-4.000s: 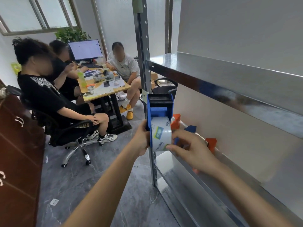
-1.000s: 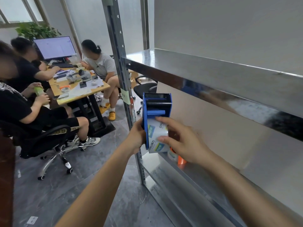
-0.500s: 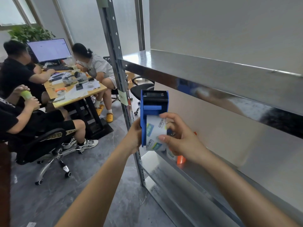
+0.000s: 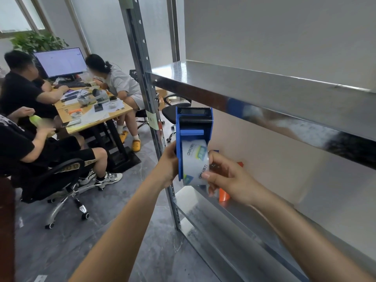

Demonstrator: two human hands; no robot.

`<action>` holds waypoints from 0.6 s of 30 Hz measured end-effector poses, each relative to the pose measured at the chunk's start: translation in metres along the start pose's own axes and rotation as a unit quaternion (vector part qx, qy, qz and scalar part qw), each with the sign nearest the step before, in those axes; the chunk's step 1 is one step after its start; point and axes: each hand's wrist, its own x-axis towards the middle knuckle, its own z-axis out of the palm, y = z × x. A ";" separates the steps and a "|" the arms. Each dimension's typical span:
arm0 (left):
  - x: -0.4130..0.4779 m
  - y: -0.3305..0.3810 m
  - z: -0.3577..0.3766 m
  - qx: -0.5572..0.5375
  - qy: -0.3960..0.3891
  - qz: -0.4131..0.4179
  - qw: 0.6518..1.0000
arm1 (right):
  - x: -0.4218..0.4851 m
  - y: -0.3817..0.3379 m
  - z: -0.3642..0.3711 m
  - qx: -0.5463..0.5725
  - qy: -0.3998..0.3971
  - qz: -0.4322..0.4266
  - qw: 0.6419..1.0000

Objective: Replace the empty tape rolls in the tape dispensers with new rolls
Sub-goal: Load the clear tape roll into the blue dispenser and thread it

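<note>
A blue tape dispenser point(image 4: 193, 127) stands upright in the air in front of the metal rack, its toothed cutter at the top. My left hand point(image 4: 167, 165) grips its left side from behind. A clear tape roll point(image 4: 193, 161) with green and blue print sits in the dispenser's lower half. My right hand point(image 4: 227, 178) holds the roll's right side, thumb pressed on its front near the bottom. An orange dispenser point(image 4: 223, 195) lies on the lower shelf, mostly hidden behind my right hand.
The steel rack has an upright post point(image 4: 146, 78), an upper shelf point(image 4: 264, 92) and a lower shelf point(image 4: 223, 226). To the left, three seated people surround a wooden desk point(image 4: 91, 117) with a monitor point(image 4: 61, 62). An office chair point(image 4: 61, 180) stands on the grey floor.
The view has shifted slightly. My right thumb has slid lower on the roll's front, and the printed label has turned. My left hand still grips the dispenser.
</note>
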 end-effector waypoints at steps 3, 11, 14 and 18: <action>-0.001 -0.006 -0.002 0.007 -0.013 -0.008 1.000 | -0.003 -0.003 0.000 -0.025 0.020 -0.001 0.999; 0.000 -0.003 0.018 -0.075 0.025 -0.108 0.991 | 0.008 -0.004 0.001 0.052 0.094 0.025 0.994; 0.000 -0.002 0.014 -0.043 0.043 -0.074 0.995 | 0.001 0.001 0.001 0.029 0.064 0.008 0.997; -0.002 -0.002 0.011 -0.016 0.052 -0.052 0.997 | -0.004 0.002 0.001 -0.015 0.041 -0.004 0.999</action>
